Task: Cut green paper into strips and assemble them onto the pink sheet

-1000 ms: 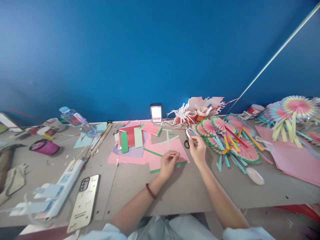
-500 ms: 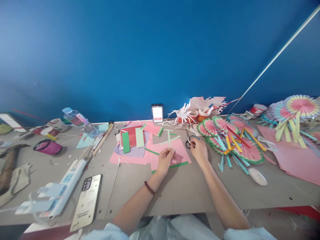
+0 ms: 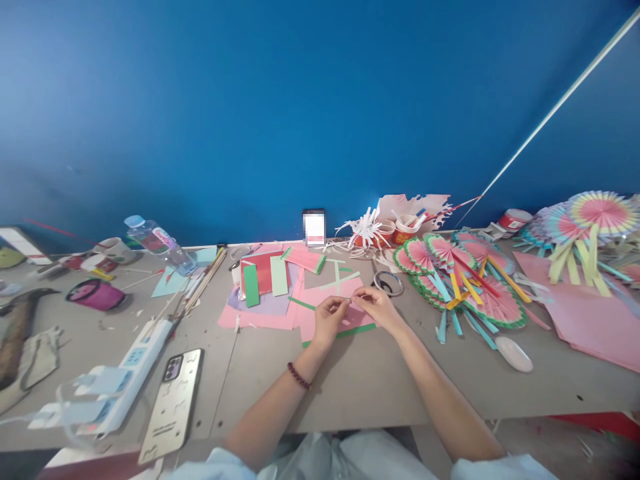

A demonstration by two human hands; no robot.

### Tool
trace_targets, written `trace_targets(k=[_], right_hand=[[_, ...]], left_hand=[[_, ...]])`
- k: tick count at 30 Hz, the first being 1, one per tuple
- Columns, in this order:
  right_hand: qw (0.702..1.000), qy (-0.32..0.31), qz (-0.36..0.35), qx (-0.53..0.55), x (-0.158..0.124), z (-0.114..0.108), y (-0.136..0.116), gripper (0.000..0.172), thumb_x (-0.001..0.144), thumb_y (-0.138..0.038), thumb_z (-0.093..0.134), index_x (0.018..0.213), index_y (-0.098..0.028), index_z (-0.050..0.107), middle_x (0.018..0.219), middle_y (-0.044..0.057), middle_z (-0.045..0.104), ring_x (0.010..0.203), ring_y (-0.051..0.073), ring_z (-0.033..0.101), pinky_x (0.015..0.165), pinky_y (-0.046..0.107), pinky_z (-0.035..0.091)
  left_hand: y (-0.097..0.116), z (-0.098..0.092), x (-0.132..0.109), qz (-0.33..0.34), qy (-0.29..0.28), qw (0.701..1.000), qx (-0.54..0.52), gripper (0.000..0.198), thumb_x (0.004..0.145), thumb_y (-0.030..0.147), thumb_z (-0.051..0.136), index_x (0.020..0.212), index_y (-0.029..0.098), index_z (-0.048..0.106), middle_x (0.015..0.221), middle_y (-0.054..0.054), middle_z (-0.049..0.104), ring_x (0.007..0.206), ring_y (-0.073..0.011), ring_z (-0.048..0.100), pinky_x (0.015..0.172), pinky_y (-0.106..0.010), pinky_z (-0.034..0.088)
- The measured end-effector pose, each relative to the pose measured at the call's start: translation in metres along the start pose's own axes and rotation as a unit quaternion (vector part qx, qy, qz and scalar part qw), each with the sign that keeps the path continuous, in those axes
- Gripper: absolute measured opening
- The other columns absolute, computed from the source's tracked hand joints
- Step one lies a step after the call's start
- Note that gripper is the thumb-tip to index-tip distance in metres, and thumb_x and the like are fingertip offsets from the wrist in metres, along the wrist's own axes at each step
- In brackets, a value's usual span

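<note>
My left hand (image 3: 330, 320) and my right hand (image 3: 373, 305) meet over a pink paper sheet with a green edge (image 3: 357, 320) on the grey table (image 3: 380, 380). Both hands pinch something small and thin between the fingertips; I cannot make out what it is. A tape roll (image 3: 388, 283) lies on the table just beyond my right hand, apart from it. A stack of red, green and pink paper pieces (image 3: 265, 277) lies to the left of my hands.
Folded paper fans (image 3: 460, 280) spread at the right, more of them (image 3: 590, 223) at far right. A phone (image 3: 173, 403), a power strip (image 3: 125, 373), a water bottle (image 3: 157, 243) and wooden sticks (image 3: 203, 283) lie at left. Paper cups (image 3: 400, 230) stand by the blue wall.
My right hand let go of the tape roll, left it on the table, and moved left to meet my left hand over the pink sheet.
</note>
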State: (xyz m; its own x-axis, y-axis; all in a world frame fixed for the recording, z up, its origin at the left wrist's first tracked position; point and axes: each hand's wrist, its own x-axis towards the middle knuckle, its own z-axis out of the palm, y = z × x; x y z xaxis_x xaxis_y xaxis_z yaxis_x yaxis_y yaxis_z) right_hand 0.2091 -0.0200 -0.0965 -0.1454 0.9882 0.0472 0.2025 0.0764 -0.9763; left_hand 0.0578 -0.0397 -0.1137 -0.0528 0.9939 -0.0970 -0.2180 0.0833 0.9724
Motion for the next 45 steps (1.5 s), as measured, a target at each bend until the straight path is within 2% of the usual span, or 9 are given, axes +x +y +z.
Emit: trace_targets(k=[8,12,18,23,26,28,31,33,45], right_hand=[[0.991,-0.043,0.098,0.078,-0.001,-0.004,-0.009,0.034,0.066,-0.050,0.074,0.074,-0.018,0.066,0.069,-0.001,0.062,0.066,0.014,0.054,0.066,0.027,0.041],[0.987,-0.016,0.108,0.120,0.000,-0.003,-0.006,0.037,0.062,-0.052,0.077,0.071,-0.018,0.064,0.067,-0.002,0.060,0.064,0.013,0.052,0.065,0.027,0.040],[0.984,0.001,0.114,0.134,0.000,-0.002,-0.002,0.036,0.060,-0.049,0.079,0.071,-0.017,0.064,0.065,-0.003,0.060,0.063,0.012,0.052,0.065,0.026,0.040],[0.986,0.001,0.107,0.124,0.001,0.001,0.003,0.034,0.063,-0.047,0.077,0.072,-0.017,0.064,0.066,-0.002,0.061,0.063,0.012,0.054,0.064,0.026,0.043],[0.996,0.023,0.045,0.079,0.001,0.004,0.006,0.029,0.070,-0.045,0.071,0.075,-0.018,0.063,0.070,0.000,0.063,0.065,0.014,0.057,0.064,0.028,0.046],[0.997,0.062,-0.044,0.013,0.000,0.006,0.006,0.020,0.076,-0.039,0.068,0.079,-0.019,0.063,0.078,0.002,0.065,0.069,0.016,0.059,0.068,0.030,0.049],[0.968,0.095,-0.203,-0.110,-0.003,0.007,0.005,0.007,0.083,-0.027,0.061,0.082,-0.021,0.065,0.085,0.004,0.068,0.082,0.019,0.063,0.078,0.034,0.052],[0.942,0.096,-0.270,-0.172,-0.004,0.007,0.005,0.009,0.086,-0.023,0.058,0.083,-0.023,0.067,0.087,0.005,0.069,0.087,0.020,0.064,0.081,0.035,0.052],[0.878,0.104,-0.331,-0.330,-0.004,0.006,0.006,0.020,0.091,-0.019,0.054,0.084,-0.022,0.072,0.083,0.005,0.073,0.080,0.020,0.063,0.078,0.034,0.051]], left_hand=[[-0.003,0.001,0.002,-0.012,-0.032,0.999,-0.009,0.035,0.066,0.048,0.077,0.073,0.014,0.070,0.063,-0.002,0.065,0.049,-0.0108,0.055,0.049,-0.026,0.052],[-0.005,0.000,0.002,0.013,-0.033,0.999,0.006,0.033,0.070,0.046,0.076,0.076,0.014,0.071,0.067,-0.005,0.067,0.053,-0.0126,0.056,0.050,-0.026,0.049],[-0.010,-0.002,0.005,0.045,-0.021,0.999,0.023,0.022,0.070,0.036,0.077,0.075,0.016,0.071,0.075,-0.006,0.070,0.068,-0.0157,0.063,0.065,-0.028,0.052],[-0.012,-0.002,0.007,0.048,-0.007,0.999,0.022,0.022,0.067,0.036,0.076,0.072,0.016,0.070,0.073,-0.005,0.070,0.065,-0.0145,0.062,0.063,-0.027,0.051],[-0.012,-0.002,0.006,0.042,-0.005,0.999,0.024,0.019,0.069,0.034,0.075,0.073,0.016,0.070,0.072,-0.004,0.069,0.062,-0.0133,0.061,0.060,-0.026,0.051],[-0.012,-0.003,0.006,0.038,0.004,0.999,0.022,0.019,0.069,0.034,0.075,0.073,0.016,0.070,0.071,-0.004,0.069,0.059,-0.0125,0.059,0.057,-0.025,0.050],[-0.011,-0.004,0.007,0.045,0.024,0.999,0.019,0.019,0.068,0.034,0.076,0.071,0.016,0.071,0.072,-0.004,0.069,0.058,-0.0125,0.059,0.054,-0.025,0.050],[-0.010,-0.004,0.007,0.055,0.030,0.998,0.026,0.018,0.067,0.035,0.076,0.070,0.017,0.071,0.073,-0.005,0.070,0.059,-0.0133,0.060,0.054,-0.025,0.051],[-0.009,-0.004,0.004,0.169,0.017,0.975,0.142,0.017,0.079,0.033,0.064,0.075,0.019,0.071,0.075,-0.006,0.070,0.068,-0.0168,0.062,0.063,-0.030,0.050]])
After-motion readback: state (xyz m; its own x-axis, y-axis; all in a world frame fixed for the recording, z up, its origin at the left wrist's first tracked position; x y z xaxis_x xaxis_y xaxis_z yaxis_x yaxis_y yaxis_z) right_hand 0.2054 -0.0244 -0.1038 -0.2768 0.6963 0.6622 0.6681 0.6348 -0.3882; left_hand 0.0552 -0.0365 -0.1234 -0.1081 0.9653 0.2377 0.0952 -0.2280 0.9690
